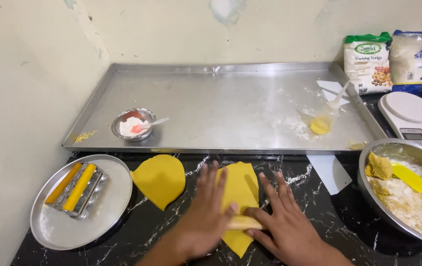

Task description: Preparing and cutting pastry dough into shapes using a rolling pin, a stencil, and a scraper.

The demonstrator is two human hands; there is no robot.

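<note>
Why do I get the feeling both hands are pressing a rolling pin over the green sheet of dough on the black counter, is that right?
Not quite. In the head view the sheet of dough is yellow, not green. The rest holds: the left hand and right hand both press the rolling pin over it on the black counter.

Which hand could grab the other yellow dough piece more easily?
Probably the left hand. The second dough sheet lies on the black counter to the left of the one being rolled, closer to that hand. The right hand would have to cross over the rolling pin.
</note>
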